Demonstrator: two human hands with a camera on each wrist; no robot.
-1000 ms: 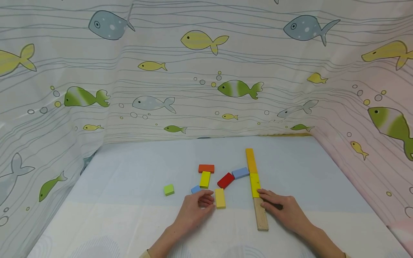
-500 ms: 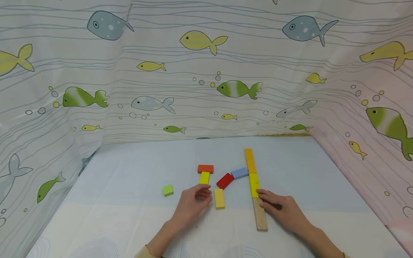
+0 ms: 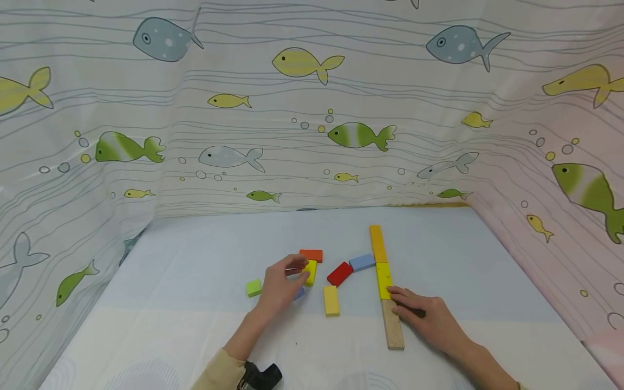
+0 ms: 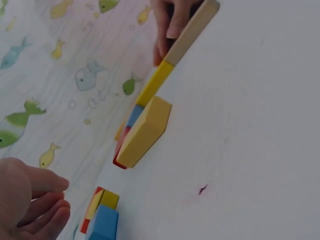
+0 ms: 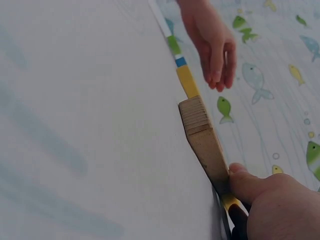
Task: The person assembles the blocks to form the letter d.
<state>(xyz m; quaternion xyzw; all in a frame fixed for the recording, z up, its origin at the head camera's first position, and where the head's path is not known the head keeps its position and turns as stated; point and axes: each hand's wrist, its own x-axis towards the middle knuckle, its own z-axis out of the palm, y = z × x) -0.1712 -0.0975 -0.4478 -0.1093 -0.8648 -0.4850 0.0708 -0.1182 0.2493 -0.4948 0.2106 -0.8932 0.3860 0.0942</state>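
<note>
My left hand [image 3: 280, 284], fingers loosely bent and holding nothing, hovers close by a yellow block [image 3: 311, 273]. Behind that block lies an orange-red block [image 3: 312, 255]; a small blue block [image 3: 299, 293] is partly hidden under the hand. In the left wrist view the fingertips stay apart from these blocks. My right hand [image 3: 431, 320] rests beside a straight row of blocks: orange [image 3: 378, 244], bright yellow [image 3: 384, 279] and bare wood [image 3: 392, 325]. Its fingertips touch the bright yellow block and its thumb the wooden one. A dark patch shows beneath the palm.
A pale yellow block [image 3: 331, 301] lies between the hands. Red [image 3: 339, 273] and light blue [image 3: 362, 262] blocks slant toward the row. A green block [image 3: 253, 288] lies left. Fish-printed cloth [image 3: 292, 124] walls in the table [image 3: 195, 260].
My left hand has moved left and away from me, from beside the pale yellow block to the yellow block by the orange-red one. The right hand and the row hold still.
</note>
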